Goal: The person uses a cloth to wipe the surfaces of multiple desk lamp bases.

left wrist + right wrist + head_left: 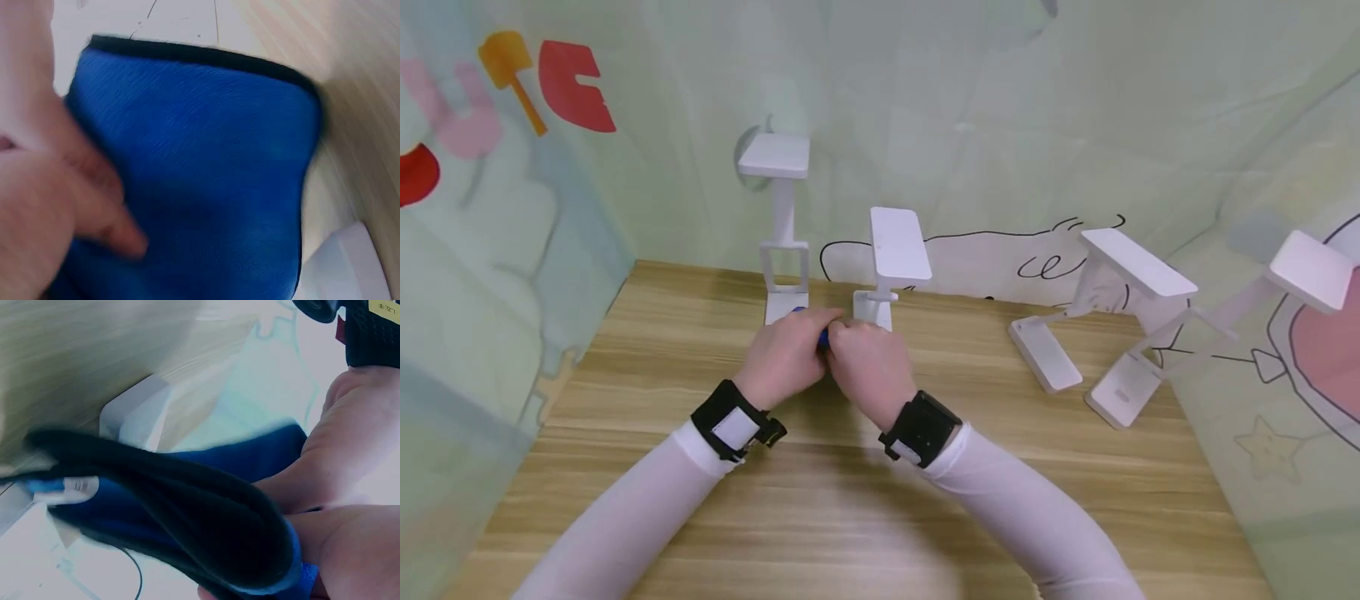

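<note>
Both hands are close together over the table, gripping a blue cloth [200, 156] with a dark border. In the head view my left hand [781, 354] and my right hand [872, 367] nearly meet and hide most of the cloth. In the left wrist view the cloth spreads out as a flat blue panel, with fingers pinching its left side. In the right wrist view the cloth is folded into layers, its dark edges curving and a white tag showing; my right hand [362, 553] holds its near end, and my left hand [331, 447] holds it farther up.
Two white folding desk lamps, a left one [784, 212] and a middle one [898, 246], stand just beyond the hands. Two more white lamps, one inner [1138, 262] and one outer [1123, 390], stand at the right. A printed curtain [962, 125] surrounds the wooden table [820, 517].
</note>
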Available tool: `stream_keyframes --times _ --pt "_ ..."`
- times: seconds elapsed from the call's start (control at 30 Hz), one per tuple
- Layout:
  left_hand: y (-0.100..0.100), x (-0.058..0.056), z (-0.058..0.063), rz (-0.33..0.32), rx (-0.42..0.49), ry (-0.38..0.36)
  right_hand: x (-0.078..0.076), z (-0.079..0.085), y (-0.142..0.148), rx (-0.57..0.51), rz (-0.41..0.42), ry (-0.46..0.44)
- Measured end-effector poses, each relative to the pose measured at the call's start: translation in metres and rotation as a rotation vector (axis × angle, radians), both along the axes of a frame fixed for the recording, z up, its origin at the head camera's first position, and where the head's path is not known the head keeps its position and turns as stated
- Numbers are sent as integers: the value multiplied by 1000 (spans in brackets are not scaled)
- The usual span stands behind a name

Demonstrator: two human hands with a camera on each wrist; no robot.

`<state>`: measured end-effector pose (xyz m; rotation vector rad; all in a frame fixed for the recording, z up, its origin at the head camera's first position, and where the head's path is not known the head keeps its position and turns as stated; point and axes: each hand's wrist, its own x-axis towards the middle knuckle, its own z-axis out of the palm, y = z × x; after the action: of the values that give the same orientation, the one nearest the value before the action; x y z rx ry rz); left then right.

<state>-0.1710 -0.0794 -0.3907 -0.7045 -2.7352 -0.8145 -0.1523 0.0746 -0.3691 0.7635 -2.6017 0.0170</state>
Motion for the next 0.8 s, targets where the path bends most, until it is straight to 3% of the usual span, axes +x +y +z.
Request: stream_keyframes --times 0.13,0.23,0.3,0.37,0.63,0.7,0.8 --pt "2 -1 -3 -22 -14 33 0 2 9 -66 28 -63" --pt "0 -1 -1 -21 -35 24 -1 2 35 -164 70 -201" --pt "-2 -1 1 -10 -38 14 -3 2 61 -209 47 -313" --pt "-4 -2 4 4 -32 10 -8 -1 95 -219 -9 -392" --pt "-7 -3 11 23 0 3 -35 -13 253 -160 -363 -590" --pt "-6 -3 12 23 8 -6 -40 -16 287 -197 -468 -652" --pt "-4 -2 13 23 12 -8 -49 -25 323 -293 -588 -678"
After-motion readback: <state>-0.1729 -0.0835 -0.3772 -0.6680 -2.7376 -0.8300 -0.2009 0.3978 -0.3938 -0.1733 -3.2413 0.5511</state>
